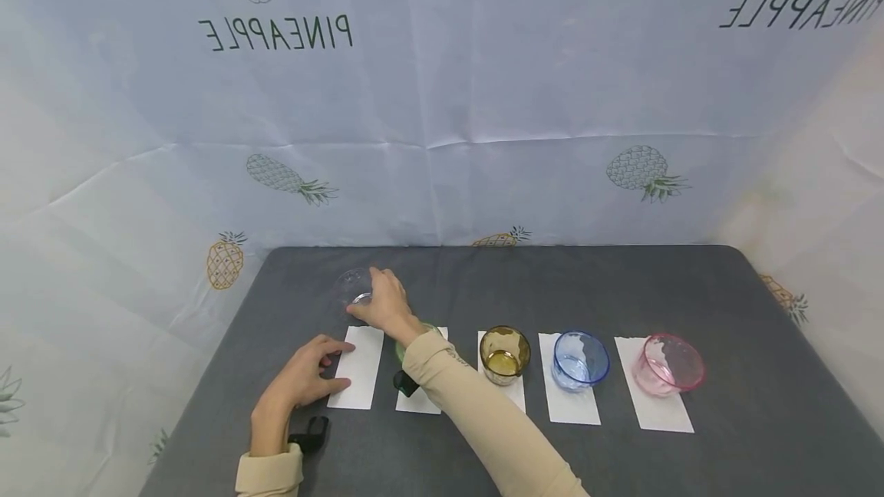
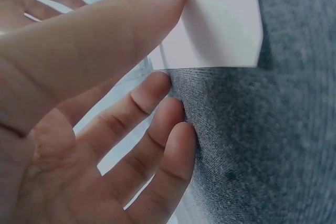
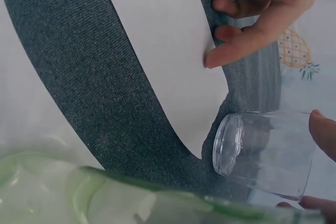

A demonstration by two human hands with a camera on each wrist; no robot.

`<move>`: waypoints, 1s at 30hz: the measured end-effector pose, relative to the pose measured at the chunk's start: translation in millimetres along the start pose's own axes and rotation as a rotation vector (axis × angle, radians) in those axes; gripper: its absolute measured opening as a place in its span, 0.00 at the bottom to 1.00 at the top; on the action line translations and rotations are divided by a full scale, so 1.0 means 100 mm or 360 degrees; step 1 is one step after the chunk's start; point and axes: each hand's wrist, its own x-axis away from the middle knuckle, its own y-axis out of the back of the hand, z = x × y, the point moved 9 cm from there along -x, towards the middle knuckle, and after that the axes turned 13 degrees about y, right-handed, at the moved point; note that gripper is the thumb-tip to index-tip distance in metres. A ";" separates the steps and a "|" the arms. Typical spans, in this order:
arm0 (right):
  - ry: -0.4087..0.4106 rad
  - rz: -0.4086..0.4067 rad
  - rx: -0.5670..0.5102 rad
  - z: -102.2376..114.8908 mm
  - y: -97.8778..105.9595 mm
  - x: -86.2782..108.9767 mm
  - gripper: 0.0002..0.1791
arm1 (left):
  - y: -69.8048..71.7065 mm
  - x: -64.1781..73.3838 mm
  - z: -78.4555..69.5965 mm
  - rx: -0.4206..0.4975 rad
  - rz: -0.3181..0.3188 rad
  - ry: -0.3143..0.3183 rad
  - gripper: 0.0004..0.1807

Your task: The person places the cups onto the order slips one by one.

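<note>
A clear glass cup (image 1: 351,290) stands behind the leftmost white paper strip (image 1: 361,378), just beyond its torn far end. My right hand (image 1: 388,304) grips the cup's rim between thumb and fingers; only fingertips show beside the cup (image 3: 262,153) in the right wrist view. With thumb and index finger, my left hand (image 1: 304,374) touches the left part of that strip (image 2: 226,24); the other fingers are spread and loosely bent. Under my right forearm a green glass cup (image 3: 121,200) is mostly hidden in the head view.
Amber (image 1: 505,355), blue (image 1: 580,360) and pink (image 1: 668,365) glass cups stand on separate white paper strips to the right. The second strip (image 1: 418,403) lies partly beneath my right arm. A pineapple-print cloth (image 1: 442,98) hangs behind the dark grey table (image 1: 753,405).
</note>
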 end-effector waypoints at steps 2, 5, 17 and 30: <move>-0.0021 0.0000 0.0003 -0.01 0.00 0.00 0.45 | -0.01 0.00 0.01 0.0005 0.0002 -0.0007 0.28; -0.0062 0.0007 -0.0001 -0.03 -0.01 -0.01 0.46 | -0.03 0.00 0.01 0.0015 0.0012 -0.0012 0.28; 0.0034 0.0008 0.0121 0.07 -0.06 -0.08 0.45 | 0.02 0.01 0.02 0.0030 -0.0008 0.0033 0.28; 0.0056 -0.0011 0.0168 0.05 -0.04 -0.06 0.38 | 0.01 0.01 0.03 0.0019 0.0000 0.0073 0.29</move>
